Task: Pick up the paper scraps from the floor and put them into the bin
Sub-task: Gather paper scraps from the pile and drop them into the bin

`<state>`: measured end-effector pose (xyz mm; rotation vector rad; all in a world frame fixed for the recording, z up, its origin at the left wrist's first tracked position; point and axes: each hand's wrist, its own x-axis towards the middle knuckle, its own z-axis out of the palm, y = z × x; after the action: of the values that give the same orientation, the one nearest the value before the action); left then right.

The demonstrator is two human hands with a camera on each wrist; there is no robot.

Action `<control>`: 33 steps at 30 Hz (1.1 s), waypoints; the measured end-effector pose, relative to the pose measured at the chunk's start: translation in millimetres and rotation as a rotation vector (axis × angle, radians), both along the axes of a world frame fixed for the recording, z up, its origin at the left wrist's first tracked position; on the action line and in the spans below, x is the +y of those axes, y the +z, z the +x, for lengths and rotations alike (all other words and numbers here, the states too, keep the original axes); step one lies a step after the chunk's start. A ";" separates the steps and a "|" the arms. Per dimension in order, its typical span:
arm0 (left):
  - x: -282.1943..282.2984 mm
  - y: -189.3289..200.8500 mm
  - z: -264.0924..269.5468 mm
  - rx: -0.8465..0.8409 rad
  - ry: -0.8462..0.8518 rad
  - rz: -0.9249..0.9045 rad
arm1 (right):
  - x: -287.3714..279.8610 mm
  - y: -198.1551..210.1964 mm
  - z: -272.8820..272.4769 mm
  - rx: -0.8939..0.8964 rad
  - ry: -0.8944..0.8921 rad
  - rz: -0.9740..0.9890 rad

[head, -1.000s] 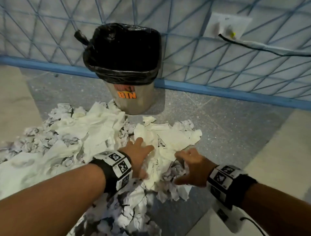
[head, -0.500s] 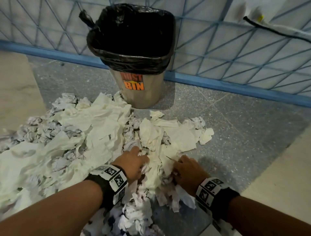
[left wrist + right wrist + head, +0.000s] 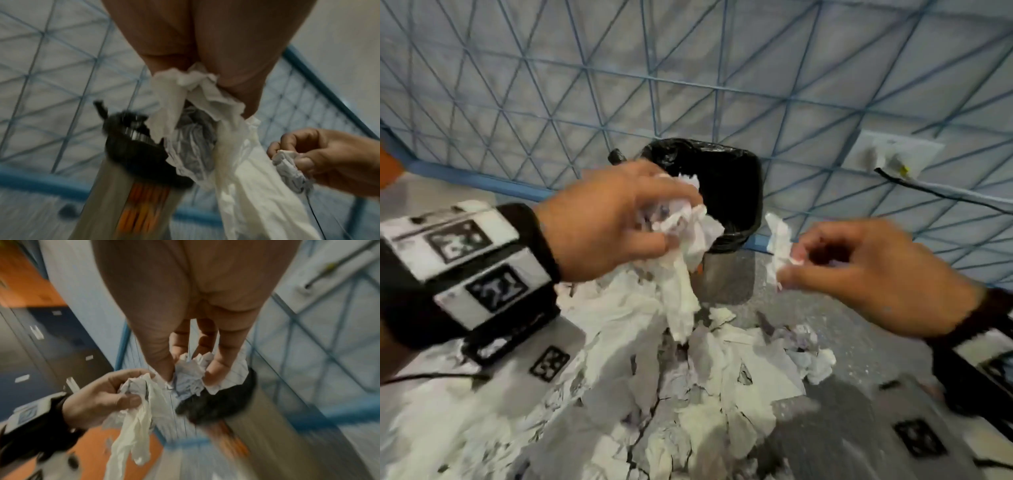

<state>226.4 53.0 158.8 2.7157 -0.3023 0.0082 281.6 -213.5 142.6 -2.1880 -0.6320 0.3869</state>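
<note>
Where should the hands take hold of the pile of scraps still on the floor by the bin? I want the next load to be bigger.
Probably the heaped middle of the paper pile, coming straight down from above with both hands closing inward from its two sides. The scraps lie loose, crumpled and overlapping on the floor, so a top-down scoop should bunch several together, and the bin stands just beyond it.

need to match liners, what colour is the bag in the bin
Black bag lining the bin; clearest in the head view.
</note>
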 end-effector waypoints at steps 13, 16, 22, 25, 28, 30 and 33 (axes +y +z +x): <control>17.1 -38.2 113.1 0.016 0.362 -0.050 | 99.1 -18.8 90.4 -0.077 -0.137 -0.147; 6.7 -33.4 95.7 -0.143 0.334 -0.092 | 72.1 -1.0 74.3 -0.210 -0.161 -0.090; -54.9 -79.7 27.5 -0.189 -0.120 -0.028 | -9.9 -55.2 30.5 -0.021 -0.060 -0.283; -84.2 -138.3 11.5 0.258 -0.167 0.161 | -44.3 -125.2 17.3 0.185 -0.004 -0.581; -106.0 -190.8 -0.1 0.599 -0.077 0.278 | -58.6 -189.3 8.2 0.311 -0.042 -0.727; -114.0 -221.1 -6.0 0.710 -0.004 0.265 | -56.9 -222.0 4.3 0.347 -0.082 -0.774; -123.3 -253.7 -17.3 0.794 0.039 0.266 | -45.3 -250.2 -1.5 0.318 -0.062 -0.852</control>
<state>209.1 -70.3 -94.9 2.7123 -0.0077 -1.1295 280.1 -258.9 -107.6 -2.8282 -0.2249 1.1019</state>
